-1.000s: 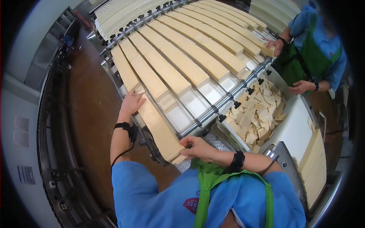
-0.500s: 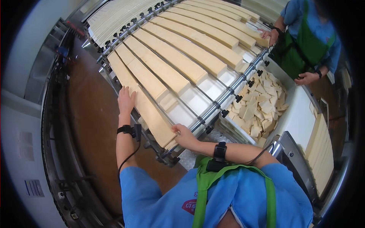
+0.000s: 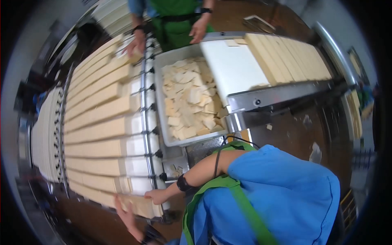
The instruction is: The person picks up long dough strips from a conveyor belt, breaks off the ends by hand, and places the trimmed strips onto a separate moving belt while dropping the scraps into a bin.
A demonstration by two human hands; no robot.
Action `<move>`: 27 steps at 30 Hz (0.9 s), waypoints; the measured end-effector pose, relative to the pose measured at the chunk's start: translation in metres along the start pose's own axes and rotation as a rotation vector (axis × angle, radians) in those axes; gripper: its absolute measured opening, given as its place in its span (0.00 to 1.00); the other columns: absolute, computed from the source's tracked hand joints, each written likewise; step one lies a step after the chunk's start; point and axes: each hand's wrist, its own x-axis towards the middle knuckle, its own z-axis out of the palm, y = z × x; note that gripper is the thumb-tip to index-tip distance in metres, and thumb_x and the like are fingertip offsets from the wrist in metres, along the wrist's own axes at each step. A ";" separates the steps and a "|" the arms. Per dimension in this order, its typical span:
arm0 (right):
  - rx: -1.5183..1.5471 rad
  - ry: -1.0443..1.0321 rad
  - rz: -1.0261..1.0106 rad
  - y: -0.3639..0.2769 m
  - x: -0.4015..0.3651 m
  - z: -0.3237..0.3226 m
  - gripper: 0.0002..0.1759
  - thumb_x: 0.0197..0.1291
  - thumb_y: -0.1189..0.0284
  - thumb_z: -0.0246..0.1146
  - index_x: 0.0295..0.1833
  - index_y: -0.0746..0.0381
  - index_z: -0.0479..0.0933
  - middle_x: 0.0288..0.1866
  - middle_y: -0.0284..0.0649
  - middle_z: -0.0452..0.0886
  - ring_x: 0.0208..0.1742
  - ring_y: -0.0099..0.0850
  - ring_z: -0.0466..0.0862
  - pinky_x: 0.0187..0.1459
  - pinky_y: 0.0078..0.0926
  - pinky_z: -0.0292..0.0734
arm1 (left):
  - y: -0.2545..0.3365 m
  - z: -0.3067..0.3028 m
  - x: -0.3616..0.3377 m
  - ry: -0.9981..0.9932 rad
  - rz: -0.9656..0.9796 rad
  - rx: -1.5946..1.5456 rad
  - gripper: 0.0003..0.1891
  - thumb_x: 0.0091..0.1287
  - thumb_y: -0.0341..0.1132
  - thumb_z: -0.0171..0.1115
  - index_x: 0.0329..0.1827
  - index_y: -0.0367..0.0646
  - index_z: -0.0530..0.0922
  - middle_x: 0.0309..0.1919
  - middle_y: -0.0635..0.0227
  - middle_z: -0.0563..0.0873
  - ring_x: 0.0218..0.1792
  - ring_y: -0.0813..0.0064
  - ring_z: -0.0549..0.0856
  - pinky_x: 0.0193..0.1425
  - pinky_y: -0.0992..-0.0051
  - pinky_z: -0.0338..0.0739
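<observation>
Long pale slabs lie side by side on a rack point(image 3: 146, 143) with metal rods between them. The nearest slab point(image 3: 141, 205) lies along the rack's lower edge. My right hand point(image 3: 159, 196) is closed on the slab's edge near its right end. Against the near side of the same slab is my left hand point(image 3: 126, 212), blurred, with its fingers apart.
A white bin point(image 3: 163, 132) of pale offcuts point(image 3: 192, 98) stands right of the rack. Beyond it are a white board point(image 3: 232, 63) and more slabs point(image 3: 286, 57). A co-worker in a green apron point(image 3: 175, 24) stands at the far side, one hand point(image 3: 136, 43) at a slab end.
The view has swung to the right, bringing the bin and board to the middle. My left hand is now closer to my right hand, near the slab's right end.
</observation>
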 end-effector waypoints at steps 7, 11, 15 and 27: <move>0.256 0.122 -0.065 0.001 -0.010 -0.073 0.21 0.40 0.81 0.55 0.47 0.67 0.74 0.35 0.44 0.80 0.35 0.34 0.79 0.33 0.30 0.75 | 0.006 0.061 -0.072 -0.035 0.336 0.626 0.13 0.58 0.34 0.57 0.46 0.45 0.77 0.60 0.41 0.64 0.60 0.45 0.65 0.63 0.56 0.59; 0.329 0.282 -0.233 -0.008 -0.042 -0.154 0.25 0.37 0.83 0.51 0.49 0.68 0.70 0.41 0.42 0.77 0.46 0.30 0.76 0.47 0.24 0.71 | 0.010 0.069 -0.060 -0.029 0.296 0.638 0.10 0.53 0.32 0.61 0.40 0.49 0.80 0.57 0.36 0.66 0.55 0.39 0.68 0.59 0.53 0.63; -0.005 0.625 -0.364 -0.023 -0.138 -0.256 0.23 0.46 0.76 0.58 0.52 0.66 0.68 0.51 0.44 0.71 0.46 0.30 0.75 0.45 0.26 0.73 | 0.014 0.064 -0.049 -0.138 0.353 0.652 0.16 0.55 0.28 0.59 0.49 0.47 0.77 0.59 0.39 0.64 0.56 0.41 0.68 0.60 0.56 0.64; -0.650 1.796 0.545 0.071 -0.448 -0.372 0.33 0.46 0.61 0.66 0.52 0.72 0.63 0.51 0.57 0.63 0.47 0.53 0.72 0.48 0.40 0.71 | 0.211 0.267 0.145 -0.182 0.713 0.108 0.13 0.58 0.28 0.56 0.47 0.37 0.76 0.53 0.50 0.74 0.54 0.53 0.73 0.57 0.64 0.67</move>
